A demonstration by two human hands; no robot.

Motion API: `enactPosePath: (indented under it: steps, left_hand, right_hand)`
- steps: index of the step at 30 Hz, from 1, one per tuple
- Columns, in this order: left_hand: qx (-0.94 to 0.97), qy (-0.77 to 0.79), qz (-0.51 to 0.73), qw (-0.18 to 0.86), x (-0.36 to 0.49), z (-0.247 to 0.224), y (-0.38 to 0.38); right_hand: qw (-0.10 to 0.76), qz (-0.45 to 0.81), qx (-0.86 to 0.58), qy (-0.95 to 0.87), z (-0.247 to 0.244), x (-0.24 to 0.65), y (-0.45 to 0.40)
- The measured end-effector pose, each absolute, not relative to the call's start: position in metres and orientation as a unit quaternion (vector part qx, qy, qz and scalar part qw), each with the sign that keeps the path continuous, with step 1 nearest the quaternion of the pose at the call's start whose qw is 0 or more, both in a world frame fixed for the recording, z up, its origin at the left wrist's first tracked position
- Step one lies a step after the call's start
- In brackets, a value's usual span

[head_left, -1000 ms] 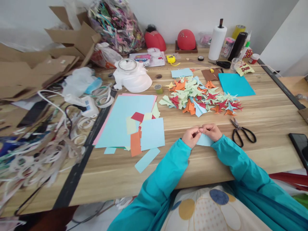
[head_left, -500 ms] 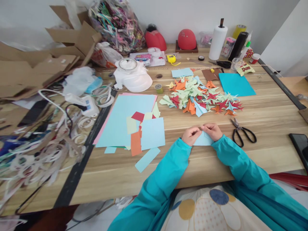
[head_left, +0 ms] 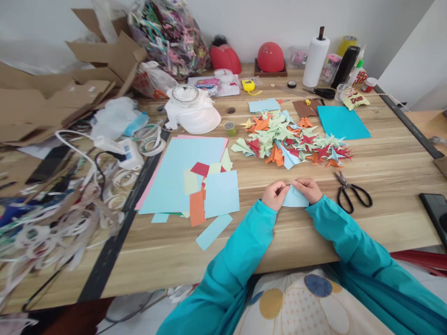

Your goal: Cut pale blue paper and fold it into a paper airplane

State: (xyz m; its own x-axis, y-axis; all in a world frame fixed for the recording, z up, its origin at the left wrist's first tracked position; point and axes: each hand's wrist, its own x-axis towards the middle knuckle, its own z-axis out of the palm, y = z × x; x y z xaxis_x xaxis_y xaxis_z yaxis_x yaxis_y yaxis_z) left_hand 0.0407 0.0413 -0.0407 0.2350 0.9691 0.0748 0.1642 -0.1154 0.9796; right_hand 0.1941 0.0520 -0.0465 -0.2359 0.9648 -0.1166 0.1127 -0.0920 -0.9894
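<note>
Between my hands is a small light blue sheet of paper [head_left: 295,199], partly folded at its far end. My left hand [head_left: 275,194] pinches its left side between thumb and fingers. On the other side, my right hand [head_left: 308,190] grips the far right part, thumb laid over the paper. The fingers hide the folded tip. Just beyond lies a heap of folded paper shapes [head_left: 279,135] in green, orange, red and blue. Black-handled scissors [head_left: 349,188] rest to the right of my right hand.
Large coloured sheets [head_left: 171,172] lie to the left, with a blue square [head_left: 222,193], an orange strip [head_left: 197,208] and paper scraps. A teal sheet [head_left: 342,122] is at the back right. Tangled cords and tape [head_left: 70,223] crowd the far left. A phone [head_left: 435,214] lies at the right edge.
The light blue paper has tilted and narrowed between my fingers, its far end now more folded. My left hand has shifted slightly left; the things on the table have stayed put.
</note>
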Motion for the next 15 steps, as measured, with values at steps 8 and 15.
enactPosePath:
  steps: [8,15]
  left_hand:
    - [0.609,0.466,0.407,0.496,0.0402,-0.0433,0.0434]
    - [0.614,0.450,0.379,0.527,0.0354,-0.0402,0.0465]
  right_hand:
    - [0.379,0.503,-0.470,-0.618,-0.0451,0.1936,0.0521]
    - [0.398,0.498,-0.494,-0.591,-0.0462,0.1927,0.0535]
